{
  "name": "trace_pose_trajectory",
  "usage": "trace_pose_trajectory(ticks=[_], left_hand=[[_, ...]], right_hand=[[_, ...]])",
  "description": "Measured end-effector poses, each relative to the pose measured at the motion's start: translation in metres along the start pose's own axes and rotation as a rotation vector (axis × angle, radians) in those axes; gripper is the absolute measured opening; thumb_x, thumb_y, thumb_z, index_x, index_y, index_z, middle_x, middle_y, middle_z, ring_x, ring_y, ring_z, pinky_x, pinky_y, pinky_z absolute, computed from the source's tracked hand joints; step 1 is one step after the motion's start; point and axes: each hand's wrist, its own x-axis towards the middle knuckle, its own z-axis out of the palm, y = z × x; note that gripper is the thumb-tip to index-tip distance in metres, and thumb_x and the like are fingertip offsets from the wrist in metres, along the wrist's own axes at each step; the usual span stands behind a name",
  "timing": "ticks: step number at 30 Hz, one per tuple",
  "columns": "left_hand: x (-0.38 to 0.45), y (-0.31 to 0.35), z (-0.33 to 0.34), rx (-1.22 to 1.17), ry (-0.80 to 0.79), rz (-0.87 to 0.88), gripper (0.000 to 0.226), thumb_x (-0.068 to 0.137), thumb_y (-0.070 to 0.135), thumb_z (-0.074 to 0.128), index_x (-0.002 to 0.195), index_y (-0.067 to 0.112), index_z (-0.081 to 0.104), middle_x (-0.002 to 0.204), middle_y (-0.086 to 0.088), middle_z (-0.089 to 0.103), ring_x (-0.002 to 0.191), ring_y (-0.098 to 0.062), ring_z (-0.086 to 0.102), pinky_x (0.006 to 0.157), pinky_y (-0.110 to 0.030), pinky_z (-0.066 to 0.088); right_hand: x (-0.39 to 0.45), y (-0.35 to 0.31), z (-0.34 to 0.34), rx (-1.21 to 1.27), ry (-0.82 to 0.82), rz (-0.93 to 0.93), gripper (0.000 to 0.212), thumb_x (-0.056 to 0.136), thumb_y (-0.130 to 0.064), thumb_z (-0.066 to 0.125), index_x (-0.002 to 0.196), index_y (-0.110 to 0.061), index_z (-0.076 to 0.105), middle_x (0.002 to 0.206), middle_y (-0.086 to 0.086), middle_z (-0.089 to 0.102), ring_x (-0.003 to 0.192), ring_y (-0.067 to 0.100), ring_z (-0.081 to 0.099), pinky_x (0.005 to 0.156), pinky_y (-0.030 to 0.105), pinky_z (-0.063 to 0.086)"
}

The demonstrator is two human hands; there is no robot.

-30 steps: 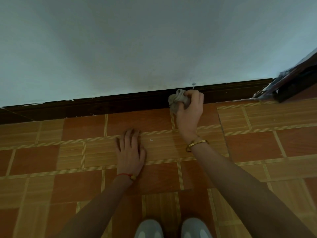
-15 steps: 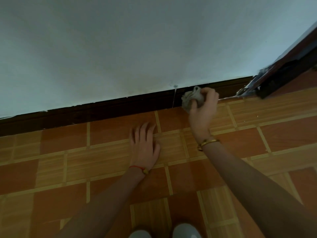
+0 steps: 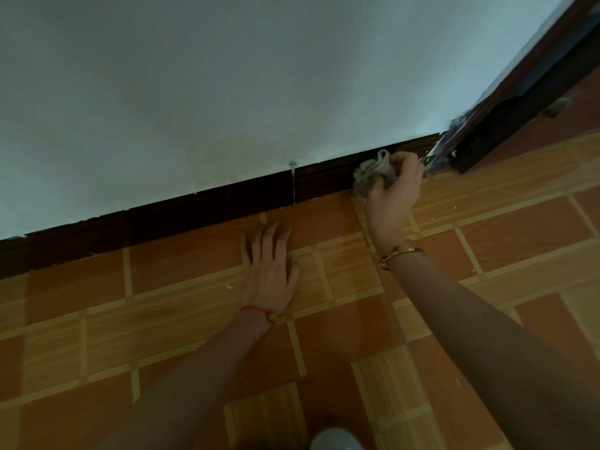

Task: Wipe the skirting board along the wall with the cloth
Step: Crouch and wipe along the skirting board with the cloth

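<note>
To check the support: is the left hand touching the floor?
Touching. The head view shows the left hand lying flat, fingers spread, on the tiled floor.

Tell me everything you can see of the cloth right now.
The cloth is a small, pale grey rag, soft and crumpled into a bunched wad with folds and a loop sticking up on top. The right hand grips it, fingers curled over its right side, thumb below. It is pressed against the dark skirting board near that board's right end, close to the door frame, just above the tiled floor. Its far side is hidden.
</note>
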Motion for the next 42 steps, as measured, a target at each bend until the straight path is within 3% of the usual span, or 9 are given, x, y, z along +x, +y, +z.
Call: trace_pose_trajectory(ticks=[8, 12, 15, 17, 20, 25, 28, 34, 42], left_hand=[[-0.002, -0.001, -0.001, 0.037, 0.000, 0.026, 0.054, 0.096, 0.033, 0.041, 0.144, 0.011, 0.047, 0.150, -0.014, 0.045, 0.142, -0.034, 0.036, 0.120, -0.063, 0.015], [-0.002, -0.001, -0.001, 0.025, 0.006, 0.019, 0.055, 0.096, 0.033, 0.041, 0.144, 0.010, 0.049, 0.151, -0.013, 0.045, 0.142, -0.034, 0.037, 0.121, -0.061, 0.014], [-0.002, -0.001, -0.001, 0.024, -0.008, 0.009, 0.055, 0.095, 0.033, 0.042, 0.145, 0.011, 0.048, 0.152, -0.012, 0.044, 0.143, -0.033, 0.035, 0.121, -0.062, 0.014], [-0.002, -0.001, -0.001, 0.031, -0.013, 0.009, 0.055, 0.095, 0.034, 0.042, 0.145, 0.011, 0.048, 0.152, -0.012, 0.043, 0.143, -0.033, 0.036, 0.121, -0.062, 0.014], [-0.002, -0.001, -0.001, 0.021, -0.003, 0.009, 0.055, 0.095, 0.034, 0.043, 0.144, 0.011, 0.049, 0.151, -0.012, 0.044, 0.143, -0.033, 0.036, 0.121, -0.062, 0.014], [-0.002, -0.001, 0.000, 0.019, 0.001, 0.013, 0.055, 0.095, 0.036, 0.041, 0.144, 0.011, 0.049, 0.152, -0.011, 0.044, 0.143, -0.033, 0.036, 0.121, -0.062, 0.014], [-0.003, -0.002, -0.001, 0.031, -0.007, 0.017, 0.056, 0.095, 0.035, 0.042, 0.145, 0.011, 0.048, 0.152, -0.011, 0.043, 0.143, -0.033, 0.036, 0.121, -0.062, 0.014], [-0.003, -0.001, -0.002, 0.035, -0.015, 0.013, 0.055, 0.095, 0.035, 0.042, 0.144, 0.011, 0.049, 0.152, -0.012, 0.044, 0.142, -0.033, 0.037, 0.120, -0.063, 0.016], [-0.002, 0.000, -0.003, 0.040, -0.012, 0.013, 0.056, 0.095, 0.035, 0.042, 0.145, 0.010, 0.049, 0.151, -0.012, 0.044, 0.142, -0.034, 0.037, 0.120, -0.063, 0.016]], right_hand=[[-0.025, -0.006, 0.017, 0.035, -0.140, -0.070, 0.030, 0.075, 0.014, 0.061, 0.098, -0.004, 0.054, 0.108, 0.010, 0.051, 0.089, 0.006, 0.049, 0.074, 0.004, 0.043], [0.008, 0.010, 0.001, -0.010, 0.028, 0.045, 0.032, 0.075, 0.015, 0.059, 0.101, -0.002, 0.056, 0.113, 0.013, 0.055, 0.099, 0.014, 0.054, 0.083, 0.003, 0.042], [0.038, 0.029, -0.017, -0.028, 0.115, 0.107, 0.036, 0.072, 0.016, 0.055, 0.102, -0.003, 0.056, 0.117, 0.014, 0.054, 0.108, 0.023, 0.057, 0.091, 0.029, 0.052], [0.047, 0.034, -0.024, -0.038, 0.132, 0.092, 0.036, 0.072, 0.015, 0.053, 0.103, -0.003, 0.055, 0.116, 0.014, 0.054, 0.106, 0.023, 0.057, 0.091, 0.037, 0.053], [0.038, 0.024, -0.021, -0.031, 0.101, 0.038, 0.034, 0.075, 0.014, 0.055, 0.105, -0.002, 0.054, 0.116, 0.013, 0.054, 0.104, 0.017, 0.055, 0.092, 0.028, 0.050], [0.003, 0.001, -0.006, 0.023, -0.134, -0.074, 0.030, 0.081, 0.008, 0.061, 0.106, -0.006, 0.054, 0.114, 0.008, 0.050, 0.097, 0.004, 0.049, 0.083, 0.010, 0.047], [-0.001, -0.002, -0.004, 0.039, -0.147, -0.116, 0.031, 0.077, 0.014, 0.059, 0.103, -0.003, 0.054, 0.111, 0.010, 0.050, 0.095, 0.004, 0.047, 0.080, 0.002, 0.040], [0.032, 0.022, -0.018, -0.020, 0.007, 0.033, 0.035, 0.076, 0.018, 0.052, 0.104, -0.003, 0.054, 0.117, 0.012, 0.051, 0.098, 0.008, 0.048, 0.081, 0.005, 0.046], [0.016, 0.021, -0.009, -0.042, -0.069, -0.007, 0.033, 0.079, 0.014, 0.056, 0.106, -0.004, 0.053, 0.115, 0.011, 0.052, 0.100, 0.008, 0.048, 0.081, -0.001, 0.039]])
